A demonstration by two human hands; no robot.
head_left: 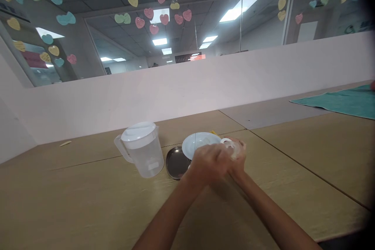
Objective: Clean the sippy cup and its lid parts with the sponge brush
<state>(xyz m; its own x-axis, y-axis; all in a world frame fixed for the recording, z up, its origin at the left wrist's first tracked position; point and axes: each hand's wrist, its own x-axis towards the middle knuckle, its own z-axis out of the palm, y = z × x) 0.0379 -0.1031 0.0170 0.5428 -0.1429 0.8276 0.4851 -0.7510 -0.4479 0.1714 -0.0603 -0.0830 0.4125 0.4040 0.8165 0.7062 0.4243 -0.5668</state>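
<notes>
My left hand (210, 161) is closed and smeared by motion, its fingers pressed up against my right hand; what lies inside them is hidden. My right hand (239, 155) curls round a small clear round piece with a white ring (231, 147), partly covered by the fingers and too blurred to name exactly. Just behind the hands is a shallow white bowl (190, 144), with something pale and see-through inside. A dark metal tray (176, 162) lies to its left, partly behind my left wrist. A bit of something yellow (213, 133) shows at the bowl's far edge.
A clear plastic pitcher (148, 160) with a white lid stands left of the tray. One flat wooden stick (65, 143) lies at the far left. A green cloth (345, 101) covers the back right of the wooden table (88, 203). Behind runs a white wall (175, 86) below windows.
</notes>
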